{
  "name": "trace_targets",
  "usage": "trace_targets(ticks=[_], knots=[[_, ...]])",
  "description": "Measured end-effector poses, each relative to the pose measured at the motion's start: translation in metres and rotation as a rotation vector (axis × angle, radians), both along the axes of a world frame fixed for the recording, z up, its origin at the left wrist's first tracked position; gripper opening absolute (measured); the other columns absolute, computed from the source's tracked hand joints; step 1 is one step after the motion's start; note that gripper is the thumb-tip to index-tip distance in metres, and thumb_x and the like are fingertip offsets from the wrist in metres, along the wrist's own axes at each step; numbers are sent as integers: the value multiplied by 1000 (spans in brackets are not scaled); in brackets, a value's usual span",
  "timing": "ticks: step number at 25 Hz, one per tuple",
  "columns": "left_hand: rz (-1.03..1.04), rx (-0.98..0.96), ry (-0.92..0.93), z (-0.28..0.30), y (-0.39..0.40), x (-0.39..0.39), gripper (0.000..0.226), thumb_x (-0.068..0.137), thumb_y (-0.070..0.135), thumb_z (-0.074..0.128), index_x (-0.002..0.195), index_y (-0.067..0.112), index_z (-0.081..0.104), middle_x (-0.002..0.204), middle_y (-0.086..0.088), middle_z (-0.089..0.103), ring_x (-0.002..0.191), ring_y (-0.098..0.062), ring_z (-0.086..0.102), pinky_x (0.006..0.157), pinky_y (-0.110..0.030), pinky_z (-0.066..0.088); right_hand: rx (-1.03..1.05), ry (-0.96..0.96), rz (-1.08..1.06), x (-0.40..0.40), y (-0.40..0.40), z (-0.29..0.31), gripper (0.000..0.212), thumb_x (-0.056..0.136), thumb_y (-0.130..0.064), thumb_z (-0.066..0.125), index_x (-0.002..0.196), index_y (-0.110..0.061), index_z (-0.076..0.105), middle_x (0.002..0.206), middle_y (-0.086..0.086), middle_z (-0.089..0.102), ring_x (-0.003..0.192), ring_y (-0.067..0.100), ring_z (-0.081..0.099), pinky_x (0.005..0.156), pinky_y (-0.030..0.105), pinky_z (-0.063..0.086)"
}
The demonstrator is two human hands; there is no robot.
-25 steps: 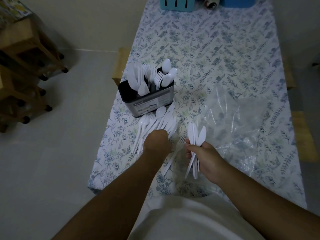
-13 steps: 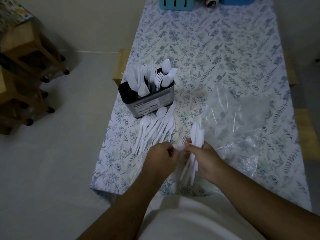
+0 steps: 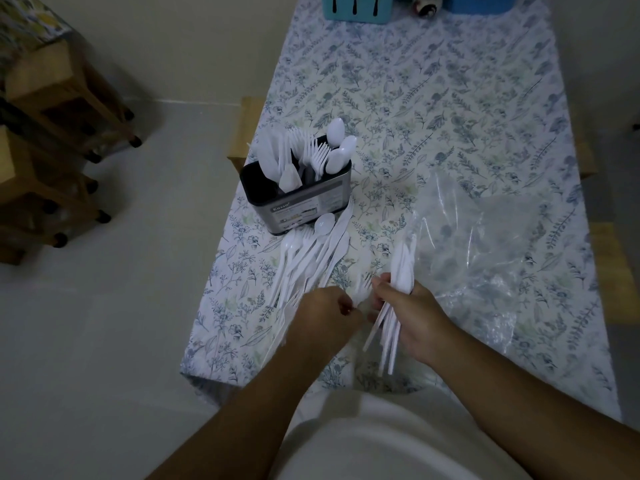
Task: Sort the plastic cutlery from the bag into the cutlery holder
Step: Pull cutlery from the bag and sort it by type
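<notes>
A dark cutlery holder (image 3: 298, 206) stands on the floral table, with white plastic knives, forks and spoons upright in it. Loose white cutlery (image 3: 304, 261) lies fanned out on the cloth just in front of the holder. My right hand (image 3: 408, 317) grips a bundle of white knives (image 3: 403, 268), blades pointing away from me. My left hand (image 3: 322, 317) is beside it, fingers curled and pinching a white fork (image 3: 363, 289) between the two hands. The clear plastic bag (image 3: 502, 251) lies crumpled to the right.
The table (image 3: 433, 81) carries a floral cloth; its near edge is by my body and its left edge is close to the holder. Two blue containers (image 3: 356, 6) and a small bottle sit at the far end. Wooden stools (image 3: 52, 133) stand on the floor at left.
My left hand left the loose pile and came across to my right hand with a fork. My right hand stayed in place with the knife bundle.
</notes>
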State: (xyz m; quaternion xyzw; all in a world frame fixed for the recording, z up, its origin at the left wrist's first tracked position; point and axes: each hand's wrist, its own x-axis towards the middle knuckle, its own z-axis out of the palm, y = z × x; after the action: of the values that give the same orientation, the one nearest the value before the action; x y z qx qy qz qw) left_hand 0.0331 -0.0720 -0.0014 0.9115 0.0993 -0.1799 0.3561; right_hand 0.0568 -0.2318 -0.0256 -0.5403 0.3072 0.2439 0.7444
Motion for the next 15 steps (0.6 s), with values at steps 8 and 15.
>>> trace_targets(ticks=[8, 15], knots=[[636, -521, -83, 19, -16, -10, 15, 96, 22, 58, 95, 18, 73, 86, 7, 70, 80, -3, 64, 70, -16, 50, 30, -68, -158, 23, 25, 25, 8, 95, -10, 68, 96, -11, 60, 68, 2, 55, 59, 15, 55, 59, 33, 53], [1061, -1204, 225, 27, -37, 9, 30, 102, 31, 40, 93, 12, 62, 94, -11, 68, 92, -23, 67, 83, -31, 52, -166, -86, -60, 17, 52, 44, 25, 98, -34, 64, 94, -10, 58, 66, 2, 62, 59, 15, 64, 64, 34, 53]])
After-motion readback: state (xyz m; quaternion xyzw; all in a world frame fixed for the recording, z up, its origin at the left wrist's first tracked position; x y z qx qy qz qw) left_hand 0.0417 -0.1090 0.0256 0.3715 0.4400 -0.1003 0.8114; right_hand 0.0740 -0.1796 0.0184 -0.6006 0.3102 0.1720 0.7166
